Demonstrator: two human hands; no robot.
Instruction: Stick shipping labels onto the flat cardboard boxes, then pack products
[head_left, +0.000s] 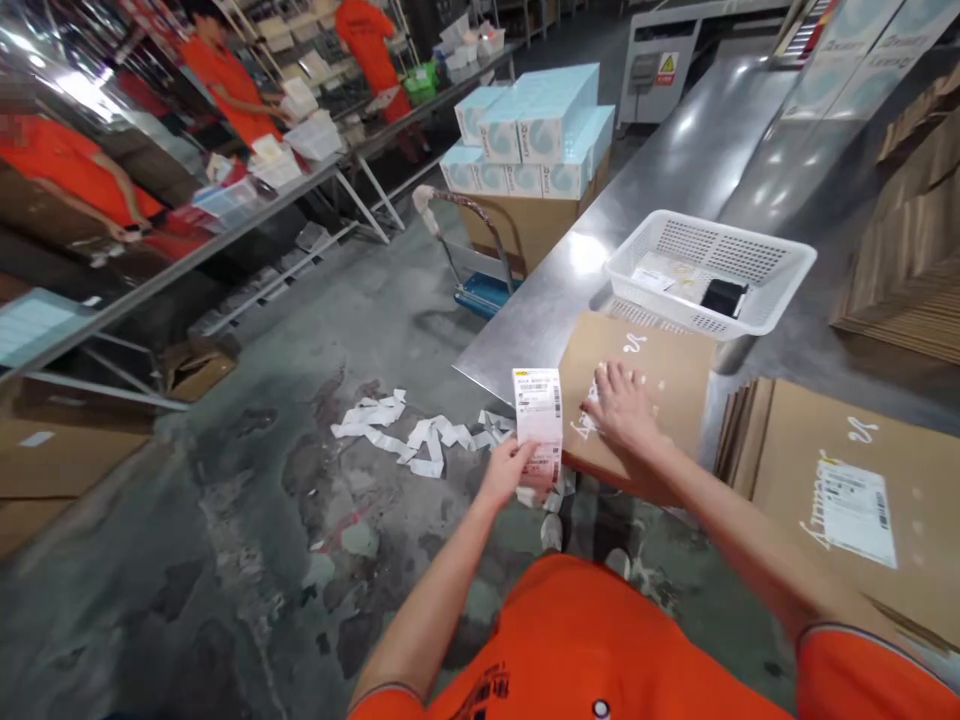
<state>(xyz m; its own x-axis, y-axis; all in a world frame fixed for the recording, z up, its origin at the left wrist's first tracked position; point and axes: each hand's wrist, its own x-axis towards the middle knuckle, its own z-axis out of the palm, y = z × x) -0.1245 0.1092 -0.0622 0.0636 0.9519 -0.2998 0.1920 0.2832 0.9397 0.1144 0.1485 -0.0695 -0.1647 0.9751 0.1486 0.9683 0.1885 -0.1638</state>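
Holding label strip (538, 415) pinched between thumb and fingers of left hand (506, 472), at left edge of carton (679, 395) on table (517, 350); contact with edge unclear. Resting right hand (628, 405) on carton with fingers loosely spread, gripping nothing visible. Probably best to steady carton with right palm, keep strip flat and untwisted, align square, then smooth from middle outward against creases. Unable to tell backing peeled or not.
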